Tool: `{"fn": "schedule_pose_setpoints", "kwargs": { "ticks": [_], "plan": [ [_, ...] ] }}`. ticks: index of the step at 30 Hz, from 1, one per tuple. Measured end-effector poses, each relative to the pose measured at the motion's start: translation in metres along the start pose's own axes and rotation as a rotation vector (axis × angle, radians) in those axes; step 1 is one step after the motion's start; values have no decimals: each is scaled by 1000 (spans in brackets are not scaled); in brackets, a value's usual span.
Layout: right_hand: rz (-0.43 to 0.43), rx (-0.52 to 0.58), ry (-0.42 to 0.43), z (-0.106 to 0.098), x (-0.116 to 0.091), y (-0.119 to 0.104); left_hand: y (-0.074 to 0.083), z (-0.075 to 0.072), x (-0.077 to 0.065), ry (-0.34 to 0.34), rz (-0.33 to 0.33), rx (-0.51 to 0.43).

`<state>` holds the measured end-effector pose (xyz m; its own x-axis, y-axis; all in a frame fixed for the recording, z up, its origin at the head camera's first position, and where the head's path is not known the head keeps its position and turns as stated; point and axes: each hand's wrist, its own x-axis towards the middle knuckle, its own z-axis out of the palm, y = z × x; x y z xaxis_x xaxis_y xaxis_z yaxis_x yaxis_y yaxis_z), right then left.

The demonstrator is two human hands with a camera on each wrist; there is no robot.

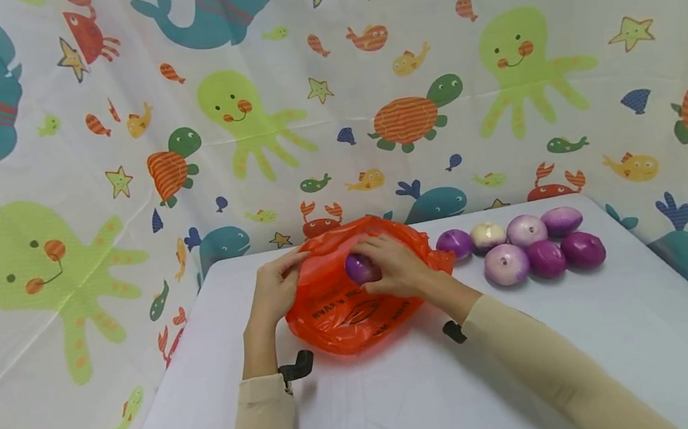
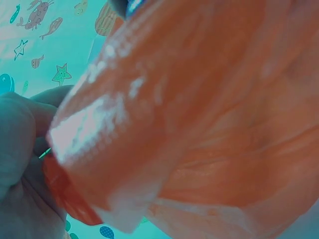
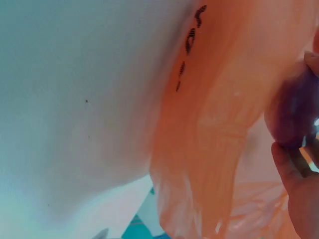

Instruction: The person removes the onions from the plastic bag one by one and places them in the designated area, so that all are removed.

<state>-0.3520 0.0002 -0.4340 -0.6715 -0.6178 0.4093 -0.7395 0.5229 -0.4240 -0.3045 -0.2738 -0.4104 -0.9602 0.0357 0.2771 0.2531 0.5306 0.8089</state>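
A red plastic bag (image 1: 339,313) with dark printing lies on the white table, its mouth spread. My left hand (image 1: 277,285) pinches the bag's left rim between thumb and fingers; in the left wrist view the red film (image 2: 199,124) fills most of the picture beside the hand (image 2: 25,149). In my right hand (image 1: 396,266) is a purple onion (image 1: 361,269), held over the bag's opening. The right wrist view shows the onion (image 3: 294,109) between thumb and fingers, close to the bag (image 3: 209,124).
Right of the bag several onions stand grouped on the table (image 1: 416,413): purple ones such as this onion (image 1: 583,250), paler ones such as this onion (image 1: 506,264), and a whitish onion (image 1: 488,235). A curtain (image 1: 323,83) printed with sea animals hangs behind.
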Motion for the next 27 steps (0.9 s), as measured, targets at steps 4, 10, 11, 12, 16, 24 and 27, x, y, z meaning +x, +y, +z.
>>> {"fn": "schedule_pose_setpoints", "kwargs": {
  "ticks": [4,10,11,12,16,24,27],
  "plan": [
    [-16,-3,27,-5,-6,-5,-1,0,0,2,17,15],
    [-21,19,79,-13,-16,-12,-2,1,0,1,13,9],
    [-19,18,85,-14,-18,-13,-2,1,0,2,14,6],
    [-16,21,92,-15,-20,-14,-2,2,1,2,16,5],
    [16,30,116,-19,-27,-18,-4,1,1,1,26,11],
    [57,89,165,-26,-39,-26,-4,2,1,-3,28,20],
    [62,90,172,-28,-41,-28,-3,2,1,-7,23,21]
  ]
}}
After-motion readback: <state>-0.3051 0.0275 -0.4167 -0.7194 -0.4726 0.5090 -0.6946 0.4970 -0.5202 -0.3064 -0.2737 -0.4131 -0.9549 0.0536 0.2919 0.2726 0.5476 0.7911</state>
